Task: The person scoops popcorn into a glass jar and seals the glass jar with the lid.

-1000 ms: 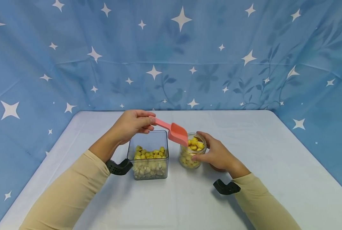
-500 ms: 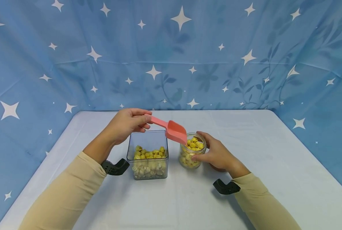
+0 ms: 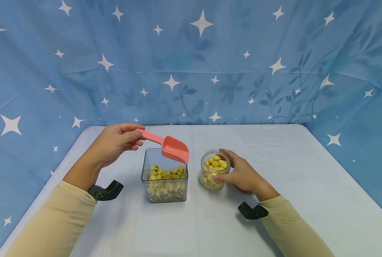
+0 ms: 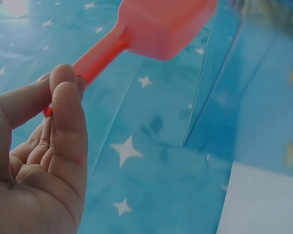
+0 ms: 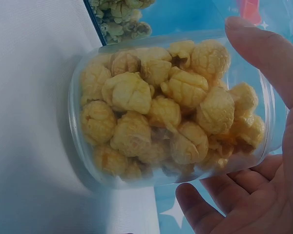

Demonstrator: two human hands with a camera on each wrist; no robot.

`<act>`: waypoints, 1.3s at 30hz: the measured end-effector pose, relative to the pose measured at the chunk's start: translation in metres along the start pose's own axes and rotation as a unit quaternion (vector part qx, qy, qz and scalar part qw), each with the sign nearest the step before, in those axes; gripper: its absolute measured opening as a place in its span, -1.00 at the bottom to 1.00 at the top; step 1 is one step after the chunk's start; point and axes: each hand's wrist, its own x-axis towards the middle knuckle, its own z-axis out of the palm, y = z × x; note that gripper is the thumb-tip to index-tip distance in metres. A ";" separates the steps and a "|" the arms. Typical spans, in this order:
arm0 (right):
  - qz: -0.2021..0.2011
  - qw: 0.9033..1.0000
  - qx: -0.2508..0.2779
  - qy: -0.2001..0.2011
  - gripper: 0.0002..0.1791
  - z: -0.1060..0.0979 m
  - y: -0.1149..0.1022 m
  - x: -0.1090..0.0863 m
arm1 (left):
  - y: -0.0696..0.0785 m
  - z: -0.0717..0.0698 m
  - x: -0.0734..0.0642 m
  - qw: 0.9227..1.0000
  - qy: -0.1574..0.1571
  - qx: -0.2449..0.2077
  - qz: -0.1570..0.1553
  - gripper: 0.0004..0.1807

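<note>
My left hand point(image 3: 115, 142) pinches the handle end of a pink scoop point(image 3: 174, 149), whose bowl hangs tilted above a clear square container point(image 3: 167, 192). No popcorn shows in the scoop's bowl. Yellow popcorn point(image 3: 165, 174) fills the lower part of that container. To its right, a round glass jar point(image 3: 204, 178) stands upright on the table, filled with popcorn close to its rim. My right hand point(image 3: 242, 173) holds the jar from the right side, thumb at the front and fingers around the back. In the left wrist view, thumb and fingertips meet on the scoop handle point(image 4: 100, 58).
A white table point(image 3: 194, 228) carries both vessels, a small gap between them. Behind it hangs a blue curtain point(image 3: 191, 89) with white stars. Partly hidden beneath my right hand lies a brownish round object point(image 3: 243, 190).
My left hand has moved left with the scoop, from the jar's rim to above the square container. The right hand and the jar have stayed in place.
</note>
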 end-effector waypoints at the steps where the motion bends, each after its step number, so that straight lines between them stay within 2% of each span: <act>1: -0.001 1.000 0.001 0.000 0.12 0.000 0.000 0.000 | 0.000 -0.003 -0.002 1.000 0.002 0.000 -0.001 -0.49; 8: -0.004 1.000 0.002 0.002 0.11 0.000 0.001 -0.001 | -0.006 -0.017 -0.011 1.000 0.015 0.005 -0.004 -0.48; 16: -0.008 1.000 0.006 0.002 0.10 0.000 0.000 -0.001 | -0.017 -0.024 -0.015 1.000 0.011 0.007 -0.018 -0.47; 27: -0.017 1.000 0.008 0.002 0.07 0.001 -0.001 -0.002 | -0.024 -0.023 -0.014 0.999 0.010 0.034 -0.030 -0.46; 39: -0.004 1.000 -0.003 0.001 0.09 0.002 -0.001 -0.001 | -0.028 -0.021 -0.011 0.997 -0.015 0.058 -0.056 -0.51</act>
